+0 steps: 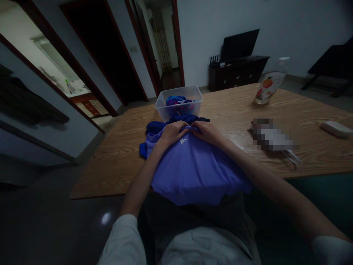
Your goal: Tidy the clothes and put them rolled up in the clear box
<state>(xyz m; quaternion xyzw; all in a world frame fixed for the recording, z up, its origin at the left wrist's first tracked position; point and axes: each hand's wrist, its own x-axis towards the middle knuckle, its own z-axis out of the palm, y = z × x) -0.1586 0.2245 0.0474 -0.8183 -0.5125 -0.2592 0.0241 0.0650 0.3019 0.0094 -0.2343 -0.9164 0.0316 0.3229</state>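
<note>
A purple shirt (190, 169) with a small pale logo is spread at the near side of the table, and its lower part hangs over the front edge. My left hand (174, 133) and my right hand (206, 131) are close together at its far edge, near the collar. Both have fingers bent around the cloth and pinch it; some fingertips are hidden in the fabric. Dark blue clothing (157, 127) lies crumpled just beyond my hands, partly beneath the shirt. Behind that stands a clear plastic box (162, 106) with colourful blue and purple cloth (179, 105) in it.
On the right of the wooden table (110, 165) stand a clear bottle (270, 82) with a fruit label, a blurred-out item (271, 138) with a strap, and a white rounded object (336, 129). A television (239, 46) on a dark cabinet (237, 73) is against the far wall.
</note>
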